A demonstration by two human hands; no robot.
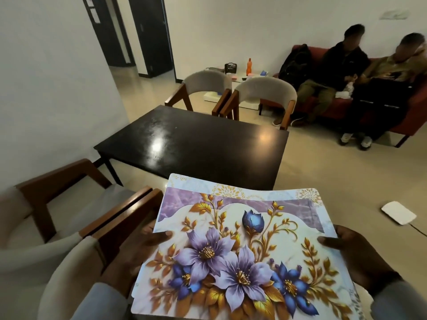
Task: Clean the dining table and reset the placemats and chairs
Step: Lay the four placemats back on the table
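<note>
I hold a stack of floral placemats (240, 252) in front of me, purple and blue flowers with gold leaves on top. My left hand (136, 252) grips the stack's left edge, thumb on top. My right hand (353, 257) grips the right edge, thumb also on top. Ahead stands the dark dining table (196, 144), its glossy top bare. Two grey-backed wooden chairs (261, 93) stand at its far side. Two more chairs (76, 213) stand at the near left, side by side.
Two people sit on a red sofa (413, 107) at the back right. A low white table (233, 77) with a bottle and small items stands behind the far chairs. A white flat object (398, 212) lies on the floor at right. A wall runs along the left.
</note>
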